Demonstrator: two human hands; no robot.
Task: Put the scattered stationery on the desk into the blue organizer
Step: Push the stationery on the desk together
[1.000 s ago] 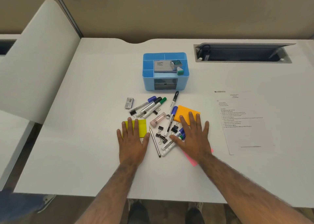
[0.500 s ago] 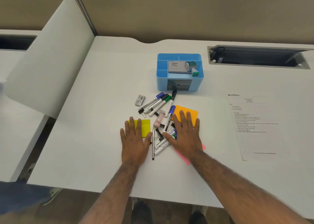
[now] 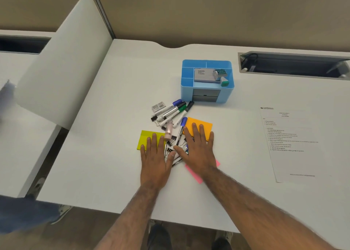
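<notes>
Where markers [image 3: 171, 114] pile, flat palms [image 3: 155, 160].

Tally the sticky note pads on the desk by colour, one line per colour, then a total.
Yellow square sticky note pad, partly under the left hand: 1
Orange square sticky note pad, partly under the right hand: 1
Pink sticky note pad, mostly covered by the right hand: 1
Total: 3
</notes>
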